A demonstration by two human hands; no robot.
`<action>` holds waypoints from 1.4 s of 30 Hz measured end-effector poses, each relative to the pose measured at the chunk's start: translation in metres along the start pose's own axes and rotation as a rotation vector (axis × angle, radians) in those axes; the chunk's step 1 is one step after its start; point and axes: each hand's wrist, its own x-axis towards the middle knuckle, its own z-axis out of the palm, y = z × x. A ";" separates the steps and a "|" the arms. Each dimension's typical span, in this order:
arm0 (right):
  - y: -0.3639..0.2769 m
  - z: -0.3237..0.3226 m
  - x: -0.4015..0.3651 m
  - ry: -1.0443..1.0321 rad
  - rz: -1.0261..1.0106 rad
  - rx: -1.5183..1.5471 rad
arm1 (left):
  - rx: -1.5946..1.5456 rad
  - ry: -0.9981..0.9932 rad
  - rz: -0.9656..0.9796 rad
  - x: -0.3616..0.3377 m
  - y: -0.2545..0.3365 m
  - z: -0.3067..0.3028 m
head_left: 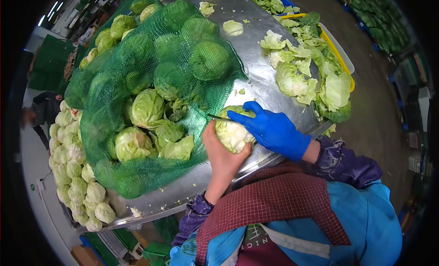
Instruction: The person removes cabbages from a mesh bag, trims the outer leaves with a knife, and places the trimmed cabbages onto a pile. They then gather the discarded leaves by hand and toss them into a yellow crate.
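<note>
My bare left hand (223, 149) is wrapped round the lower left side of a cabbage (234, 134), whose pale cut base faces up. My right hand (276, 131), in a blue glove, is closed on a knife whose dark, thin blade (219, 117) lies across the top of the cabbage. The knife's handle is hidden in the glove. Just left of my hands a green mesh sack (105, 124) lies open, with several cabbages (147, 108) and loose leaves showing in its mouth.
The metal table (171, 199) bears a pile of cabbages (75, 165) at the left edge. Trimmed leaves (295, 80) heap at the right, beside a yellow-rimmed crate (336, 48). A person (45, 108) is at the far left. Green produce (377, 21) is at the upper right.
</note>
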 end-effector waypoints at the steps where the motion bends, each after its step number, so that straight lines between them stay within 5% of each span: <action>1: 0.001 0.001 0.004 -0.002 0.000 0.002 | 0.001 -0.001 -0.002 0.000 -0.001 0.002; 8: 0.028 0.020 0.045 0.051 -0.016 -0.337 | 0.096 0.023 0.051 -0.003 0.002 0.007; 14: 0.068 0.035 0.069 0.127 -0.038 0.090 | 0.055 0.042 0.040 -0.004 -0.002 0.006; 18: 0.125 0.031 0.053 0.258 0.269 0.008 | -0.027 0.044 -0.028 -0.020 -0.008 0.003; 19: 0.122 0.015 0.045 -0.011 0.413 0.046 | -0.030 0.076 -0.007 -0.023 -0.011 0.004; 21: 0.079 0.000 0.022 0.188 0.310 0.078 | -0.033 0.080 -0.047 -0.020 -0.009 0.005; 22: 0.050 -0.016 0.014 0.089 0.310 0.178 | -0.036 0.097 -0.069 -0.018 -0.008 0.006; 24: 0.039 0.007 -0.006 0.159 -0.035 0.355 | -0.036 0.103 -0.078 -0.015 -0.005 0.008; 28: 0.003 -0.005 -0.010 -0.168 0.185 0.278 | 0.034 0.095 -0.058 -0.012 0.002 0.012; 31: 0.035 0.029 -0.005 0.079 0.110 0.510 | 0.076 0.084 -0.080 -0.012 0.000 0.011; 32: 0.045 0.025 -0.004 0.104 0.226 0.491 | 0.079 0.078 -0.099 -0.012 0.000 0.010; 34: 0.067 0.020 -0.005 0.017 0.309 0.409 | 0.066 0.083 -0.094 -0.013 0.001 0.009; 39: 0.043 0.031 0.000 0.087 0.152 0.566 | 0.007 0.112 -0.118 -0.012 -0.004 0.012; 42: 0.061 0.038 0.005 -0.048 0.493 1.044 | -0.051 0.004 -0.149 -0.007 -0.007 0.003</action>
